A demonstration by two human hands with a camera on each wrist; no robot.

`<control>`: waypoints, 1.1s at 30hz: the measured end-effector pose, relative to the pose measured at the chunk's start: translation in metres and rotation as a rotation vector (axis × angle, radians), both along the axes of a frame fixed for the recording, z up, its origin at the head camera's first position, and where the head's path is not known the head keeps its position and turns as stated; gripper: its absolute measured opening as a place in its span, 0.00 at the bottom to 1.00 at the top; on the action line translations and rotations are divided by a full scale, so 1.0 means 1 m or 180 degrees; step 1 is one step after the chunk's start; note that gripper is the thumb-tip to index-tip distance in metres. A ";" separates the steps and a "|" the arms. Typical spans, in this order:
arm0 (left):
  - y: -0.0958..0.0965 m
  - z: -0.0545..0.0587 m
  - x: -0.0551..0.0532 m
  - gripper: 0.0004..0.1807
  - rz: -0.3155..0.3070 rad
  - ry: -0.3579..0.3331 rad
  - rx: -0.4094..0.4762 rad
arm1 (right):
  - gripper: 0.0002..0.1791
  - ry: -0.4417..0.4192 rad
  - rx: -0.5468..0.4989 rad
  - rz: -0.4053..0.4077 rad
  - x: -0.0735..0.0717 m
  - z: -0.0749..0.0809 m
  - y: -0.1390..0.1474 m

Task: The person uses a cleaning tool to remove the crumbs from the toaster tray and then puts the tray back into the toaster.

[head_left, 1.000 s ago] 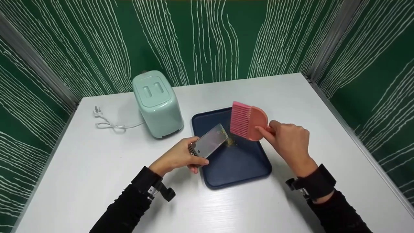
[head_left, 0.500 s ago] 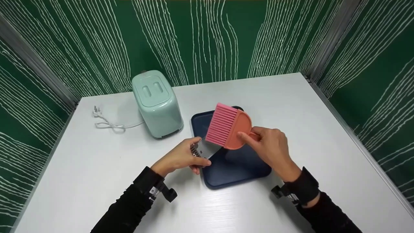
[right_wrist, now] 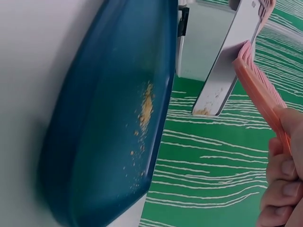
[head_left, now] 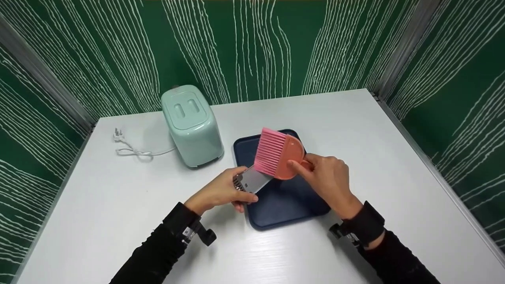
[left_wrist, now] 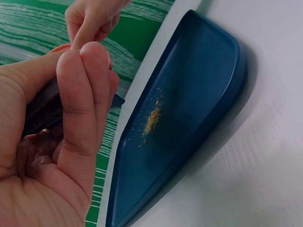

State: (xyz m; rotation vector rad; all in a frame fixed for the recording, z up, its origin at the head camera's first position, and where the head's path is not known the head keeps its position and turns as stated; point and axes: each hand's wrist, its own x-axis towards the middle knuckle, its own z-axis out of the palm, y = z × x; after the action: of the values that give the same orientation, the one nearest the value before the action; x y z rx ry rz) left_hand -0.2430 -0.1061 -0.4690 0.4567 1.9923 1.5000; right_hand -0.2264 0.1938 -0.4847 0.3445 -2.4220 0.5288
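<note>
While my left hand grips shiny metal crumb tray tilted over dark blue plastic tray, right hand clasps pink brush, bristles on metal just beyond left fingers. Sweeping step, I judge; next stroke must push remaining crumbs off far edge.

A second ago the right hand held the pink brush off to the right of the metal crumb tray, its bristles beside the tray's far end. Since then the hand has carried the brush leftward and toward the person, so the bristles now lie across the metal tray and hide most of it. In the last half second the brush eased slightly back and up
</note>
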 end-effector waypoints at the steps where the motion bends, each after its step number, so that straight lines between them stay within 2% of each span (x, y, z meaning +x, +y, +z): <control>1: 0.000 0.000 0.000 0.31 -0.0005 0.0003 -0.0002 | 0.33 0.0015 0.0037 -0.0022 -0.001 -0.001 0.001; 8: -0.001 0.000 0.000 0.30 -0.0001 0.0021 -0.0018 | 0.31 0.0264 0.0352 -0.0123 -0.003 -0.004 0.010; 15: -0.003 -0.001 -0.001 0.29 -0.0030 0.0101 -0.0066 | 0.31 0.0447 0.0502 -0.0184 -0.005 -0.008 0.018; 23: -0.003 0.001 -0.001 0.30 -0.0033 0.0155 -0.0075 | 0.29 0.0422 0.0520 -0.0297 -0.005 -0.008 0.027; 33: 0.001 -0.001 0.002 0.29 0.0027 0.0401 -0.0339 | 0.32 0.0374 0.0596 -0.0286 -0.002 -0.005 0.034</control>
State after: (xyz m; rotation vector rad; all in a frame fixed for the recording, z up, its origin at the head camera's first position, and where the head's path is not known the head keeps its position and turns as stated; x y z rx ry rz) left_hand -0.2408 -0.1054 -0.4699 0.5096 2.1621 1.3923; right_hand -0.2285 0.2280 -0.4898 0.3339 -2.3649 0.2358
